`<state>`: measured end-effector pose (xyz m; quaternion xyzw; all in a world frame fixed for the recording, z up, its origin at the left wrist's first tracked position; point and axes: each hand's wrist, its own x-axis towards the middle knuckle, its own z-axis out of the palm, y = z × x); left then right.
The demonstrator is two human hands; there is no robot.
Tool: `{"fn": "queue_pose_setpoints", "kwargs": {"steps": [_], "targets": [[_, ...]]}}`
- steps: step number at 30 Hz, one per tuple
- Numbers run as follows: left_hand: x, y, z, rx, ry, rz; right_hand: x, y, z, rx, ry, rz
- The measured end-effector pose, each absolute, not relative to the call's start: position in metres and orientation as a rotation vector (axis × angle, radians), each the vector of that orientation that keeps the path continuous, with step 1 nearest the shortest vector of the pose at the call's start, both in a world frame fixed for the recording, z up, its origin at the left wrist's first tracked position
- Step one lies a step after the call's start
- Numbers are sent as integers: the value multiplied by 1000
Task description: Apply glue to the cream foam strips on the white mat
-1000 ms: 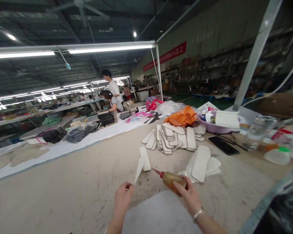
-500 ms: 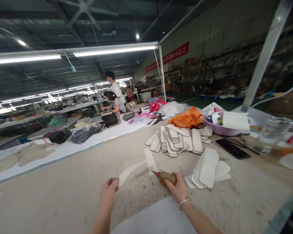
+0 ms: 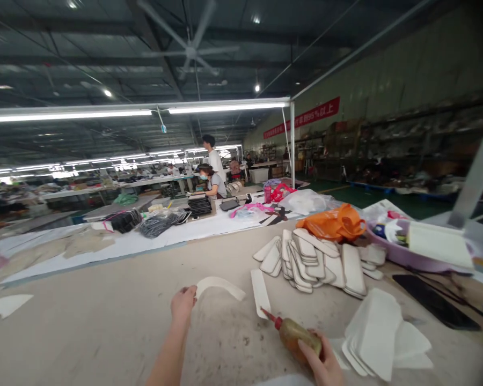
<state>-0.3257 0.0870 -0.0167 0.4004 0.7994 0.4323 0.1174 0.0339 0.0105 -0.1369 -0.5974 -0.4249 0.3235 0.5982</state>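
My left hand [image 3: 184,303] pinches one end of a curved white strip [image 3: 217,283], which arches to the right above the table. In my right hand [image 3: 324,356] is a brownish squeeze bottle [image 3: 295,338] with a red nozzle, tilted so its tip points up and left. That tip is at the lower end of a flat white rectangular piece [image 3: 259,292] on the table; whether it touches cannot be made out. Right of the bottle lies a fanned stack of white rounded pieces [image 3: 376,335], and beyond it a heap of dark-edged padded pieces [image 3: 306,260].
An orange bag [image 3: 332,222] and a purple basin [image 3: 398,254] stand behind the heap. A black phone [image 3: 437,300] lies at the right. White pieces [image 3: 8,306] rest at the far left. Two people [image 3: 215,182] are across the table, beside a dark stack [image 3: 201,206].
The view has swung left and up. The strip's free end has come away from the rectangular piece, and the strip now bows upward. The bottle's tip stays by that piece's lower end.
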Motion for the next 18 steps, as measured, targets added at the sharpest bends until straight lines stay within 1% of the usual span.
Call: {"fn": "queue_pose_setpoints", "kwargs": {"steps": [4, 7, 13, 18], "targets": [[-321, 92, -5, 1311, 2422, 1115, 30, 12, -136, -1423, -1154, 794], [-297, 87, -9, 1517, 2446, 992, 29, 11, -132, -1404, -1175, 854], [-231, 47, -47, 1908, 2297, 811, 27, 8, -124, -1323, -1104, 918], [-221, 3, -72, 2027, 2276, 602, 27, 9, -125, -1310, -1076, 942]]}}
